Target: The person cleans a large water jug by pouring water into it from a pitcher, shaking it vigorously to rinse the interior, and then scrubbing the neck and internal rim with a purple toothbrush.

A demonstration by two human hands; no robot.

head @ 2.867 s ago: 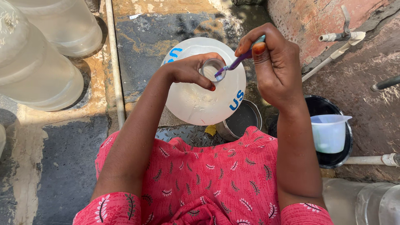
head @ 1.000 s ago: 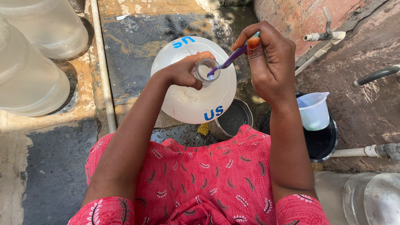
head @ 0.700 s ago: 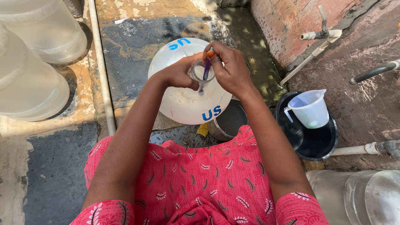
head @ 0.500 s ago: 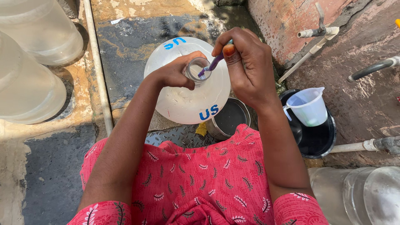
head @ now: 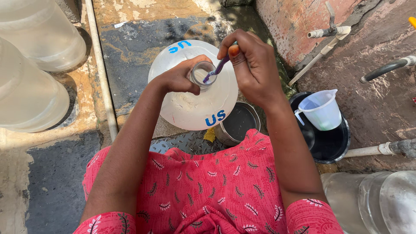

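A large translucent white water jug (head: 190, 104) with blue letters stands upright between my arms, seen from above. My left hand (head: 180, 78) is wrapped around its open neck (head: 202, 73). My right hand (head: 253, 65) is shut on a purple-handled brush (head: 216, 69), whose lower end sits inside the neck opening. The brush head is hidden inside the jug.
Two more big clear jugs (head: 32, 65) stand at the left beside a thin pipe (head: 102, 73). A steel pot (head: 238, 123) sits under the jug's right side. A white measuring jug (head: 323, 110) rests in a black basin (head: 333, 143). Taps and pipes (head: 329, 30) line the brick wall; clear containers (head: 377, 199) lie bottom right.
My right hand has worked the brush in and out of the jug's neck, dropping low over it and lifting again. The left hand has stayed on the neck.
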